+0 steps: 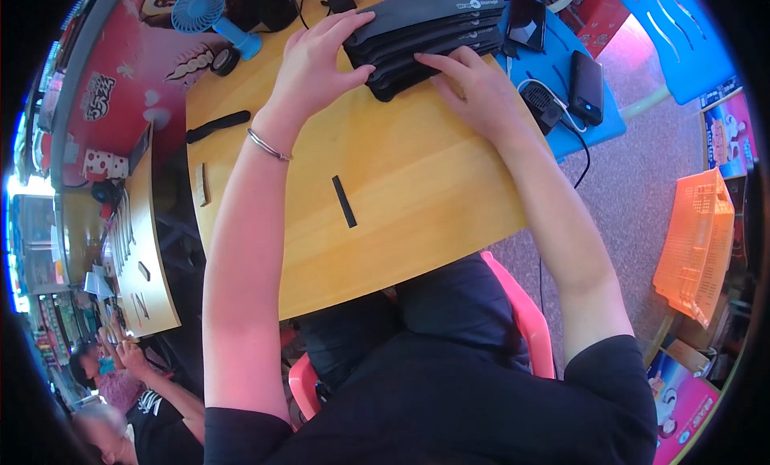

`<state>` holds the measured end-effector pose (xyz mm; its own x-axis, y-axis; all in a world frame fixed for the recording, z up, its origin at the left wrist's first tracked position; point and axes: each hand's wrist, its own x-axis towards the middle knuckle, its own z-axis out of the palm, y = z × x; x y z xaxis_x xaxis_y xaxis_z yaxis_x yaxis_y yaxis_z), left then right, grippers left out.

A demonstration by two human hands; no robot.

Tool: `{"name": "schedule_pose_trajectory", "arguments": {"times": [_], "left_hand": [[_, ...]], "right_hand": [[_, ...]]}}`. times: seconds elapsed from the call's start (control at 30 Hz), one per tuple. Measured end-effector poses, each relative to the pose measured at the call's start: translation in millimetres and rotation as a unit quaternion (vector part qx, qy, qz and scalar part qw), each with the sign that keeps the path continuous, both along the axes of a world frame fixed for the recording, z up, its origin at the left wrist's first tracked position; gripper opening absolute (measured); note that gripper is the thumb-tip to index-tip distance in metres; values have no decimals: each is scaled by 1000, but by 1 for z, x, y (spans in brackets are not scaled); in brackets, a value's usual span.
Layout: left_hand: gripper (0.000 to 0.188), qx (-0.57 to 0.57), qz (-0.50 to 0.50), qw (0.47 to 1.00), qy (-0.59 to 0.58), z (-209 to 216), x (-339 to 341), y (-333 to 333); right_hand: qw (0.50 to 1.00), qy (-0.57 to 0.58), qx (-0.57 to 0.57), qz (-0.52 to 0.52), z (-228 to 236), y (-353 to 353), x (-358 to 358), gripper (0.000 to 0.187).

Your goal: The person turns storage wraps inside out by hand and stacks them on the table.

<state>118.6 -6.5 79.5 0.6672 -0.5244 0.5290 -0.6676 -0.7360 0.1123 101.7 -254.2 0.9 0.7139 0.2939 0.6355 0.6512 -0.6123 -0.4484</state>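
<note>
At the table's far edge lies a stack of flat black fabric pouches with pale printing, several layers deep. My left hand rests against the stack's left end. Its fingers reach onto the top pouch, and the thumb is spread apart, touching the side lower down. My right hand is at the stack's front edge. Its index finger stretches out to the lower layers, with the thumb apart below it. Neither hand is closed around a pouch. A short black strip lies alone on the wooden table between my forearms.
A rolled black strap and a small blue fan are at the table's left. On a blue stool to the right sit a phone, a power bank and cables. An orange crate stands farther right. Other people sit lower left.
</note>
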Motion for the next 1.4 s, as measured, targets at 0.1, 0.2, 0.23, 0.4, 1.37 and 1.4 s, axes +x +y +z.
{"name": "schedule_pose_trajectory", "arguments": {"times": [0.1,0.2,0.23,0.4,1.37,1.4], "left_hand": [[65,-1,0,1000,-3,1,0,-1],[64,0,6,1000,-3,1,-1,-1],[64,-1,4,1000,-5,1,-1,-1],[63,1,-1,1000,-11,0,1,0],[79,31,21,999,39,2,-3,1],[79,31,20,999,39,2,-3,0]], "right_hand": [[1000,-7,-3,11,-1,-1,1,29],[1000,-3,4,19,0,0,0,26],[1000,-2,2,19,1,0,0,26],[1000,-7,3,18,0,0,0,26],[1000,-18,1,5,1,1,-1,27],[1000,-18,2,4,1,1,-1,27]]}}
